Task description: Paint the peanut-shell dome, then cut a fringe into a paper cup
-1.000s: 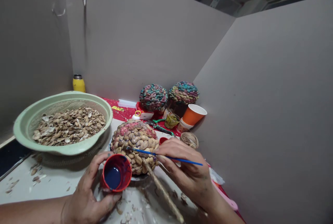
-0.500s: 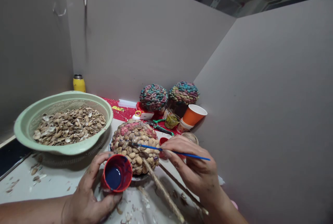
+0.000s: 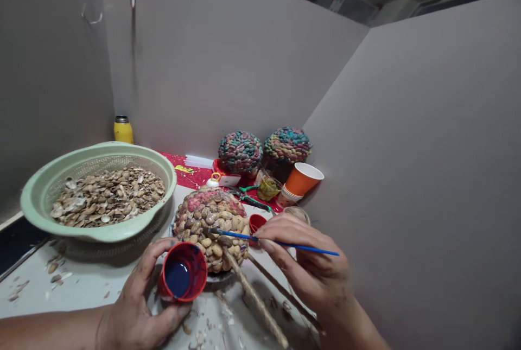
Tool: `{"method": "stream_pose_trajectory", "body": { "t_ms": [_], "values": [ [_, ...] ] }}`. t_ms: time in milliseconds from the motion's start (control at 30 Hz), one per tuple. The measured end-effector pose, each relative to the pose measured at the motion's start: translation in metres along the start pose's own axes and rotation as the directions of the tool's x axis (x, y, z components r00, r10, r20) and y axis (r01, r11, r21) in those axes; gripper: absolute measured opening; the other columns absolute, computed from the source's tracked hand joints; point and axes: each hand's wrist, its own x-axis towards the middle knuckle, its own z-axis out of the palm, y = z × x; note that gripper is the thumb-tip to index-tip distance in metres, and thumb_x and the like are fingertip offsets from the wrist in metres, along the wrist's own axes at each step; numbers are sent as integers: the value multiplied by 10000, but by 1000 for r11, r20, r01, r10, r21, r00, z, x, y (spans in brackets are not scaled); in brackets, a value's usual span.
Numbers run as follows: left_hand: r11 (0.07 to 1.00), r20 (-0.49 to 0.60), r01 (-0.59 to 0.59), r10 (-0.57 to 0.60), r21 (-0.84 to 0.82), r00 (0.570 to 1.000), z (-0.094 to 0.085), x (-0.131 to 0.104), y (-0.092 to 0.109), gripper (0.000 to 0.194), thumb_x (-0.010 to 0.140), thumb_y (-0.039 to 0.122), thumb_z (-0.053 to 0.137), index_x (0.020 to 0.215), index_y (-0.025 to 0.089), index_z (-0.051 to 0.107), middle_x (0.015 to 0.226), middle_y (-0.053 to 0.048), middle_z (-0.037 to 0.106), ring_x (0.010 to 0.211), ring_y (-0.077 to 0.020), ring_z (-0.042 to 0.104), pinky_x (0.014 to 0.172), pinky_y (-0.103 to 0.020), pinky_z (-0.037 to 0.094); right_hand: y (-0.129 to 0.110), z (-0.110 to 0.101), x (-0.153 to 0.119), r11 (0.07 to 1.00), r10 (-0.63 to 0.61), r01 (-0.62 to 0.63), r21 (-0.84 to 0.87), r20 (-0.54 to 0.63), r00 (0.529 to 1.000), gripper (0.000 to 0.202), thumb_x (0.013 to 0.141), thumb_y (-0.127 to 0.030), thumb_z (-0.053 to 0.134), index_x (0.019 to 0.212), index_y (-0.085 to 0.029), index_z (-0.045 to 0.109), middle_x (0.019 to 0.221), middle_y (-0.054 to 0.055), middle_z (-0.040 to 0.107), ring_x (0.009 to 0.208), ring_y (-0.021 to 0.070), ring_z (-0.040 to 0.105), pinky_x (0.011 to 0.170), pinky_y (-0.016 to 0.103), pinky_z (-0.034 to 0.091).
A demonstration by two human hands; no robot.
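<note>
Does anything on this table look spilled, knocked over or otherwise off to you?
Mildly, yes: loose shell bits litter the white tabletop outside the green basin, and the orange cup leans sideways instead of standing straight. I see no spill around the red cup in the left hand.

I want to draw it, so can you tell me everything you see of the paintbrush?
The paintbrush is thin, with a straight blue handle and a small dark tip. It slants slightly, tip at the left, over the shell-covered dome. The right hand pinches the handle partway along. I can't tell whether the tip touches the dome.
</note>
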Motion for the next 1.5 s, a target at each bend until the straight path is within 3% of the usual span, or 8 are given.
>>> {"method": "stream_pose_trajectory", "body": {
  "t_ms": [167,433,600,833,1033,1133,1333,1500],
  "values": [
    [1000,4,0,0,-8,1000,0,-1,2,611,840,309,761,1401,273,523,1222,-132,727,1086,-274,772,951,-322,623,2,8,1,998,-32,29,57,52,998,231,924,-21,661,1038,-218,701,860,29,775,751,170,714,748,317,556],
    [1000,5,-19,19,-5,1000,-3,1,4,639,798,261,785,1389,261,542,1215,-124,741,1074,-271,778,946,-312,627,1,4,-1,1000,-11,10,21,23,1000,236,928,-13,659,1038,-220,690,871,24,768,777,161,703,764,310,549],
    [998,-15,-54,54,-21,998,0,2,9,604,802,254,766,1368,252,555,1187,-118,740,1069,-266,775,961,-333,627,1,10,1,997,-52,47,55,81,995,228,928,-17,655,1057,-202,692,876,39,765,778,168,707,749,317,555],
    [998,28,-52,52,-29,998,0,-8,7,679,777,255,776,1407,265,525,1219,-125,738,1062,-289,783,950,-370,641,1,3,-2,999,-38,37,24,35,999,283,915,3,660,1090,-217,693,929,31,781,828,160,723,819,313,561],
    [998,20,-50,50,-36,999,2,-13,3,705,734,245,770,1403,258,546,1220,-121,742,1075,-297,778,936,-353,644,-1,8,0,998,-22,15,67,95,995,253,929,-26,667,1096,-212,707,906,37,777,815,168,726,775,309,575],
    [998,5,-55,55,-38,998,1,-9,6,686,732,236,777,1380,267,556,1195,-111,747,1045,-295,786,949,-370,639,-2,3,2,998,-25,19,59,107,994,252,937,-41,661,1109,-217,713,907,46,781,809,183,734,773,329,581],
    [999,16,-34,35,-29,999,-1,0,9,662,776,262,776,1393,277,534,1205,-120,740,1034,-283,783,896,-347,653,-12,-13,1,990,18,-21,142,22,1000,247,940,-68,677,1088,-250,755,869,53,798,786,211,748,759,351,598],
    [988,-5,-127,127,-89,992,-2,11,16,685,773,215,793,1401,292,529,1196,-100,715,1104,-280,730,991,-398,607,-20,-13,1,969,-63,13,248,193,979,212,988,-146,657,1163,-229,746,887,73,806,774,213,744,746,371,577]
  ]
}}
